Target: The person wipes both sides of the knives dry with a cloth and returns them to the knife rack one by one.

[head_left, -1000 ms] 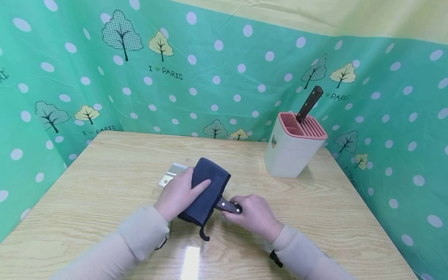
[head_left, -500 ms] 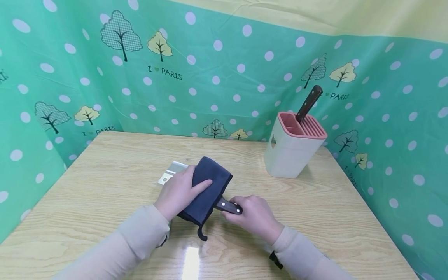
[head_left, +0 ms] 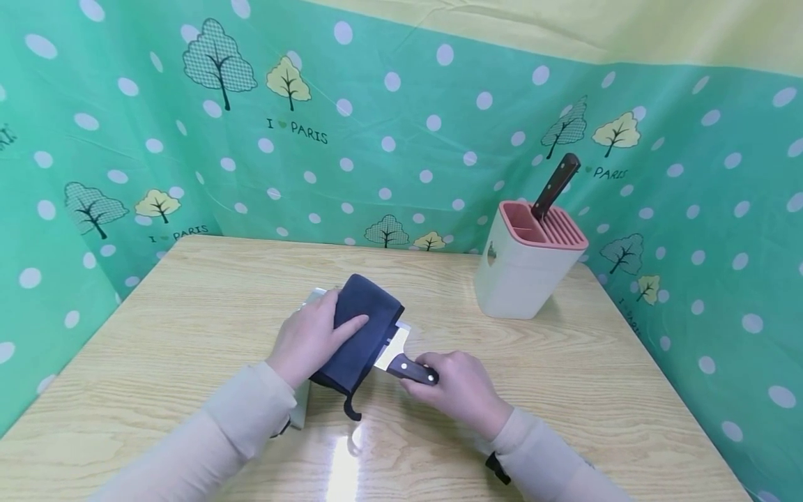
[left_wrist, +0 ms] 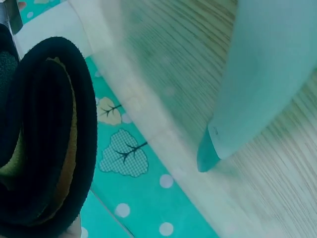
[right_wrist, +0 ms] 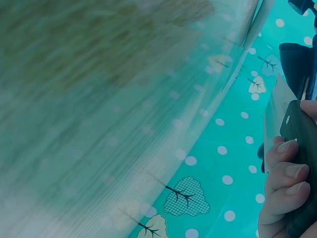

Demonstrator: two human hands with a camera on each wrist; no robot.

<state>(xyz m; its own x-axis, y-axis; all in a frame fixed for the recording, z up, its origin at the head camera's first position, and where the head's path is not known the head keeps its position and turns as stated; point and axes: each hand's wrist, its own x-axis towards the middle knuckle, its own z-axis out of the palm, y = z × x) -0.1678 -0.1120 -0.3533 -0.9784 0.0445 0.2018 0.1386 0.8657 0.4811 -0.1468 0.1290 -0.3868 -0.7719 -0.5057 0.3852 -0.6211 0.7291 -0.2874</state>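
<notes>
A cleaver lies slantwise over the table. My right hand grips its dark riveted handle; in the right wrist view, fingers curl round that handle. My left hand holds a folded navy cloth about the blade, thumb across its top. The cloth hides most of the blade. A bright strip of metal shows between cloth and handle, and a corner pokes out beyond the left fingers. Up close in the left wrist view, the cloth's layered folds show a yellowish-brown lining.
A white knife holder with a pink slotted top stands at the back right, a dark-handled knife upright in it. Behind the wooden table hangs a green dotted curtain. A smooth pale shape fills the left wrist view's right side.
The left hand and cloth have shifted slightly left along the cleaver. More blade now shows beside the handle, and less beyond the left fingers. The right hand has barely moved.
</notes>
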